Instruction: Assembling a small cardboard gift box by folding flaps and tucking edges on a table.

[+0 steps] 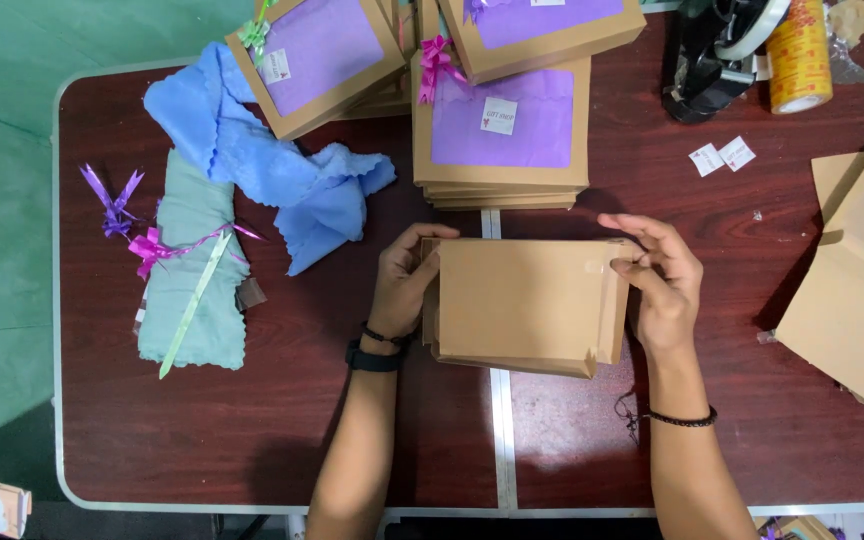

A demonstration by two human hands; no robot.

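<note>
— What's in front of you, biggest thing first?

— The dark red table (252, 420), with a metal seam down its middle. On it, straight ahead, I have a flat brown cardboard box (517, 305), plain side up, lying over that seam near my edge.

— How are you holding it?

— My left hand (404, 285) is closed round its left end, fingers curled over the edge. My right hand (660, 280) pinches the upper right corner, thumb and fingertips pressed on the flap there.

— And round about?

— Beyond it, a stack of boxes with purple windows (500, 130). To the right, a pile of unfolded brown boxes (857, 300). Left, a blue cloth (252, 160) and a pale green towel (192, 270) with a pink ribbon bow (150, 248) lying on it. Far right corner, a black tape dispenser (707, 60), then two small white stickers (722, 156).
</note>
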